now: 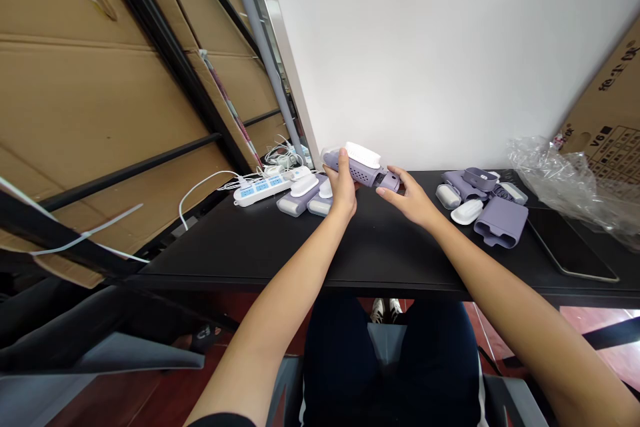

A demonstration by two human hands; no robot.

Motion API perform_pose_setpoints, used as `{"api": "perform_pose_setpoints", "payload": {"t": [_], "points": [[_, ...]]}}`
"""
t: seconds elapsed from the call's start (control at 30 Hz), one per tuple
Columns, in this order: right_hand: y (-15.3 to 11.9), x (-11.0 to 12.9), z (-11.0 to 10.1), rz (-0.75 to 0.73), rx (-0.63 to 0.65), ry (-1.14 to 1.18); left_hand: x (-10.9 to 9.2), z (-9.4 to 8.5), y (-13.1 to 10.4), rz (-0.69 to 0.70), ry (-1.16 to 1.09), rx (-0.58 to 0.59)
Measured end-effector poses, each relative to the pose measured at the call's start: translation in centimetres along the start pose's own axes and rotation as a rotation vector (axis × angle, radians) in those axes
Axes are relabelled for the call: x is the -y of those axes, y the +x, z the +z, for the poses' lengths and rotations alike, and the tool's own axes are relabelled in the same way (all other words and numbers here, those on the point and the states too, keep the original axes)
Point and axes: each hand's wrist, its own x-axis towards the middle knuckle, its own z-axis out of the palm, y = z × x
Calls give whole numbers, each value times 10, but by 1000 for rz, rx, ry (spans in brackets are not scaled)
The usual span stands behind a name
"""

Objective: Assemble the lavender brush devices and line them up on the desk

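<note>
My left hand [344, 188] is wrapped round a long purple case [361, 171] with small holes in its side, held above the black table. A white oval piece [363, 155] sits along its top, and its left end looks clear. My right hand [407, 197] grips the purple end piece [389, 180] between thumb and fingers. A dark gap shows between this end piece and the case. Behind my left hand lie two similar purple cases [300, 199] with white tops and clear ends, the nearer one partly hidden.
A white power strip [263, 189] with tangled cables lies left. Loose purple parts [501, 219] and a white oval piece [467, 211] lie right, by a dark tablet-like device [570, 243]. Clear plastic wrap [565, 177] and a cardboard box [607, 113] stand beyond; a white wall [425, 47] backs the table.
</note>
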Motion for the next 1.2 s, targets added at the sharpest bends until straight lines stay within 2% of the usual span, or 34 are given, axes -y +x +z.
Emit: {"api": "perform_pose_setpoints", "payload": {"t": [0.63,0.97,1.2], "points": [[-6,10,15,-76,-168,3,7,4,-2,-107,-101,-94],[-10,22,17,-65,-200,-84,8,5,-2,-97,-145,-111],[-11,21,18,-72,-187,-106,5,5,-1,-62,-149,-115]]}}
